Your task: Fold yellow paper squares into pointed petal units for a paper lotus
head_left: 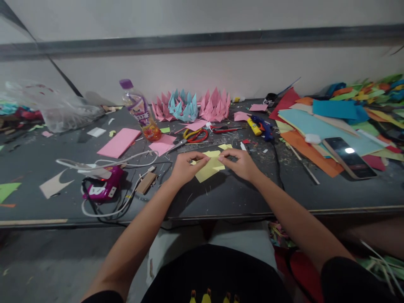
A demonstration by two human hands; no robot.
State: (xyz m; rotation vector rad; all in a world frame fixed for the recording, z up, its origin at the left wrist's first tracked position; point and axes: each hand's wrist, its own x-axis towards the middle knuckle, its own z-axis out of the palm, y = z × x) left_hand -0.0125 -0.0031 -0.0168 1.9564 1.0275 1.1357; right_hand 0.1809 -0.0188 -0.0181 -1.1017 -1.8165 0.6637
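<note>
Both hands are over pale yellow paper point(206, 171) near the middle of the table. My left hand point(187, 169) pinches the paper's upper left part between thumb and forefinger. At the right, my right hand point(239, 165) has its thumb and fingertips pressed together on the paper's upper edge. Further small yellow pieces point(225, 147) lie just behind the hands. Scissors point(195, 135) with red and yellow handles rest beyond my left hand, blades toward it. How the sheet is folded under the fingers is too small to make out.
Pink and blue folded-paper crowns point(183, 105) stand at the back beside a drink bottle point(143, 111). Left are a purple power strip point(105, 185) with cables and pink paper point(119, 143). A glue gun point(263, 127), coloured sheets point(331, 126) and a phone point(349, 158) lie right.
</note>
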